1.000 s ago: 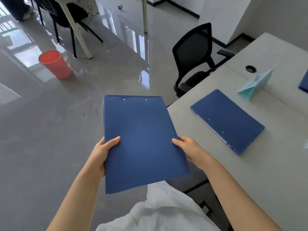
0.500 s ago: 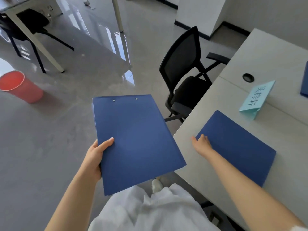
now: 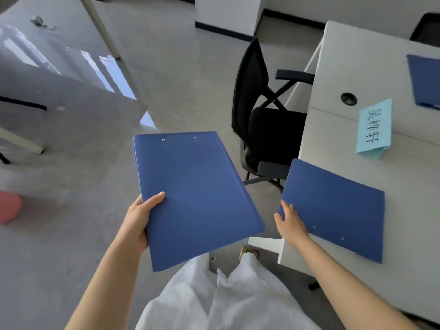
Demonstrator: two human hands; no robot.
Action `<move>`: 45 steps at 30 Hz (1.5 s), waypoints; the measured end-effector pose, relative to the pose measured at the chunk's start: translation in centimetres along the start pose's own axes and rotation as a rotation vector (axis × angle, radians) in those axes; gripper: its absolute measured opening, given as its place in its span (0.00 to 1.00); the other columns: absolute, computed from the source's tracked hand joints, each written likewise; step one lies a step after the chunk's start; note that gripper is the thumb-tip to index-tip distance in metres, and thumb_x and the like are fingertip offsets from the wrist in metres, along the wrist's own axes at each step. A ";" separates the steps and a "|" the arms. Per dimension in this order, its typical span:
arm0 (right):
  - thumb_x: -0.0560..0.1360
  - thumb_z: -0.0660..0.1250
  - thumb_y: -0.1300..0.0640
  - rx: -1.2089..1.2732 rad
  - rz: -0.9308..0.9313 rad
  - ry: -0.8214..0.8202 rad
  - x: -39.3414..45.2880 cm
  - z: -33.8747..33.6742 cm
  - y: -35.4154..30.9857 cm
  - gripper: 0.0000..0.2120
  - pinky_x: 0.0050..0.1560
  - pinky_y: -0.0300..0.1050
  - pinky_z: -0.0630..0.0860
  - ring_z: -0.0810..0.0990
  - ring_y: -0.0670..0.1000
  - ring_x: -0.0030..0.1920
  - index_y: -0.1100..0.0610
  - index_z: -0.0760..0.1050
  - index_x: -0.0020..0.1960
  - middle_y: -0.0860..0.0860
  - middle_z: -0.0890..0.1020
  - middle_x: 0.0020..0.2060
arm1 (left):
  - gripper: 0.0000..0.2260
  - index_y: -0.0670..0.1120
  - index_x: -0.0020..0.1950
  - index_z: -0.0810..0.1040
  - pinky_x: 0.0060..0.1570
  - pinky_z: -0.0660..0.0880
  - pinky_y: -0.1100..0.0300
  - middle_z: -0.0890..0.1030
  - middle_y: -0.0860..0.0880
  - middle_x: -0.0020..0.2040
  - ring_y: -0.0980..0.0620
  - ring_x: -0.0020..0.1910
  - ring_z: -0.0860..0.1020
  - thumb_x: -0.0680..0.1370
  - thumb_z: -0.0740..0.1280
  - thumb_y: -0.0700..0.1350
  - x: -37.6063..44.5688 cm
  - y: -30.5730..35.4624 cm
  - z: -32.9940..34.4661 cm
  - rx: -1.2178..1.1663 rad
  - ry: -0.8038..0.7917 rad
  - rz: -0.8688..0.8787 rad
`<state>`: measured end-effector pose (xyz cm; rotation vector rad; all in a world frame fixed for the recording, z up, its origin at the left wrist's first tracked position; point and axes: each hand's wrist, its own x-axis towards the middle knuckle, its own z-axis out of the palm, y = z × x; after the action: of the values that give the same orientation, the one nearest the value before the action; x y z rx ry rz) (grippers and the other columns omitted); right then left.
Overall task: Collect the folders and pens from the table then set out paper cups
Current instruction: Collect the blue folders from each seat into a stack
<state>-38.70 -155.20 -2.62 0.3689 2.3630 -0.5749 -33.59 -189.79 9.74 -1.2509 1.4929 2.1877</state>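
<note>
Two hands: both are working on folders, one carrying and one reaching.
Left hand (image 3: pixel 139 216): it is gripping the held folder (image 3: pixel 195 196) at its left edge, thumb lying on top, fingers hidden beneath; the folder is hanging out over the floor, left of the table.
Right hand (image 3: pixel 289 222): it is resting with fairly straight fingers on the near-left corner of the second folder (image 3: pixel 335 208); whether any fingertips are hooking under the edge, I cannot tell.
Second folder: it is lying flat on the table (image 3: pixel 404 210), its left corner jutting over the table's left edge.
Third folder (image 3: pixel 426 82): it is sitting far right on the table, partly cut off by the frame.
Name card (image 3: pixel 375 126): it is standing beyond the second folder, next to a cable hole (image 3: pixel 348 98).
Chair (image 3: pixel 262 120): it is tucked against the table's left side, far of the hands.
Pens and cups: none are showing.
Step, as I judge it: the second folder is being picked up to join the first.
Risk: the held folder is being supported from one edge only, so it could tip or slide free while attention is going right.
Risk: a flat-fingered pull could send the overhanging folder off the edge onto the floor.
</note>
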 end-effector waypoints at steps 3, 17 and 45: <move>0.82 0.53 0.51 0.224 0.075 0.065 -0.6 -0.3 -3.2 0.23 0.66 0.53 0.66 0.65 0.58 0.72 0.56 0.57 0.75 0.55 0.63 0.74 | 0.12 0.51 0.58 0.79 0.39 0.80 0.53 0.86 0.49 0.50 0.47 0.42 0.85 0.75 0.70 0.46 2.2 2.6 -0.6 0.034 -0.030 -0.002; 0.78 0.64 0.50 2.105 0.825 0.027 -1.7 0.9 -4.0 0.25 0.66 0.48 0.71 0.73 0.55 0.66 0.60 0.64 0.71 0.59 0.75 0.58 | 0.14 0.50 0.60 0.78 0.39 0.80 0.53 0.85 0.48 0.52 0.45 0.46 0.84 0.75 0.70 0.46 6.1 6.6 1.4 0.152 -0.085 -0.013; 0.62 0.79 0.64 1.607 -0.297 -0.762 -7.3 -9.1 -7.6 0.25 0.47 0.50 0.82 0.82 0.56 0.45 0.63 0.78 0.57 0.60 0.81 0.47 | 0.16 0.48 0.63 0.78 0.37 0.82 0.53 0.85 0.46 0.54 0.45 0.46 0.85 0.76 0.69 0.50 3.7 6.5 1.4 0.051 -0.109 0.107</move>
<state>-41.31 -158.03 10.71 0.3353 0.8053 -2.1949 -40.36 -192.63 11.49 -1.0409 1.5945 2.2295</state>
